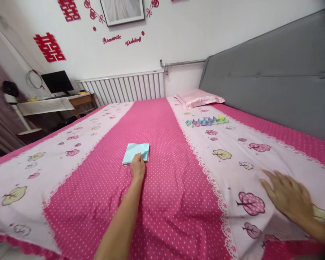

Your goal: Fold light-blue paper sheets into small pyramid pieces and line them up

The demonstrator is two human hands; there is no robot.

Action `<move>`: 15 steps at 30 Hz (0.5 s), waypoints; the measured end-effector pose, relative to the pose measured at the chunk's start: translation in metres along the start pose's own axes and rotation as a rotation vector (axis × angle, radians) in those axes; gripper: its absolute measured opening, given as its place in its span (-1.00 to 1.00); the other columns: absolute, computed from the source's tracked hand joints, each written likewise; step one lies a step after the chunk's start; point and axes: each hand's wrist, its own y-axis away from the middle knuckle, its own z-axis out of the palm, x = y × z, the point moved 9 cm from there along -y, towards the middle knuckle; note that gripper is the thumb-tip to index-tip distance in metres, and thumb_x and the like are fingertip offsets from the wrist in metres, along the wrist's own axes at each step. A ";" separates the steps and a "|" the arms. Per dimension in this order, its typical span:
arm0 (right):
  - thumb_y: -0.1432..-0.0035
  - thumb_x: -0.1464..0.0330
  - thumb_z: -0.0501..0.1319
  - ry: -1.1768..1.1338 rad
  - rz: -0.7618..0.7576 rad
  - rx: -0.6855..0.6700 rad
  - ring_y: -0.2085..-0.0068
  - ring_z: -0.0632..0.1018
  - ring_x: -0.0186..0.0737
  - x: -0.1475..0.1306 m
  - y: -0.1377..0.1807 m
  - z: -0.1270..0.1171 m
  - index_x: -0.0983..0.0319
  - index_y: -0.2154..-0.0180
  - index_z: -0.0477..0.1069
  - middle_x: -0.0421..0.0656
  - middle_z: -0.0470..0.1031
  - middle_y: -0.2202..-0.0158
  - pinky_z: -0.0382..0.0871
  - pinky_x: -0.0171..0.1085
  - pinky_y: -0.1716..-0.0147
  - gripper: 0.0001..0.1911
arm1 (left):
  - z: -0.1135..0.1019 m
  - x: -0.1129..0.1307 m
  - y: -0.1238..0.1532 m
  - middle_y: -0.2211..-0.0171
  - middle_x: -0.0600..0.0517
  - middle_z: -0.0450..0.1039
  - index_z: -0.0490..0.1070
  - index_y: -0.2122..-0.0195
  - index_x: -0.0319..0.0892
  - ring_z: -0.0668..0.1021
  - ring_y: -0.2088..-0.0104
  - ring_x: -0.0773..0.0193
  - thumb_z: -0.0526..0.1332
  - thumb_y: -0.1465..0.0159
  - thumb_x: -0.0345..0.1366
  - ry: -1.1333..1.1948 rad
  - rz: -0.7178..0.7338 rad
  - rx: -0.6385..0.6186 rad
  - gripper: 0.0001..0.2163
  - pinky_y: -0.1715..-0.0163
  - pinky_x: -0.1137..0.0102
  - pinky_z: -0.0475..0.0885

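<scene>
A small stack of square paper (130, 152) lies on the pink dotted bed sheet, its top sheet light blue and slightly rumpled. My left hand (138, 167) reaches onto the near right part of the stack, with its fingers drawn together on the blue sheet; the fingertips are partly hidden. Off to the right, my right hand (289, 195) is spread palm down over the white printed strip of the bed sheet, holding nothing. Farther back, a row of small folded paper pieces (207, 121) in blue, purple, green, pink and yellow sits on that strip.
A pink pillow (199, 98) lies at the far side of the bed, beside the grey padded headboard (273, 68). Beyond the bed's far edge stands a white radiator (124, 86). At the left, a desk (47, 104) carries a black monitor (57, 82).
</scene>
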 end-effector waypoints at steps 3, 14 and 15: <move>-0.10 0.01 -0.29 0.022 -0.002 0.008 -0.11 0.23 0.16 -0.001 -0.001 -0.002 0.20 -0.11 0.21 0.06 0.24 -0.11 -0.02 0.02 -0.09 -0.30 | -0.012 0.023 0.006 -0.08 -0.15 0.31 0.35 -0.01 -0.31 0.26 -0.17 0.16 -0.11 -0.28 -0.36 -0.013 0.061 0.041 -0.63 -0.15 0.16 0.15; -0.22 0.12 -0.22 0.130 -0.006 -0.002 -0.10 0.24 0.04 -0.005 -0.001 -0.007 0.23 -0.10 0.22 0.03 0.25 -0.12 0.01 -0.03 -0.08 -0.43 | 0.043 0.179 0.121 0.01 -0.17 0.41 0.42 0.09 -0.27 0.42 -0.05 0.15 0.00 -0.21 -0.39 -0.004 0.451 -0.274 -0.69 -0.03 0.23 0.33; -0.21 0.12 -0.21 0.125 -0.005 -0.005 -0.10 0.24 0.04 -0.004 -0.001 -0.006 0.23 -0.11 0.22 0.03 0.25 -0.12 0.01 -0.02 -0.08 -0.44 | 0.049 0.180 0.127 0.02 -0.16 0.42 0.44 0.12 -0.24 0.44 -0.02 0.15 0.01 -0.22 -0.36 0.000 0.431 -0.316 -0.71 0.00 0.24 0.35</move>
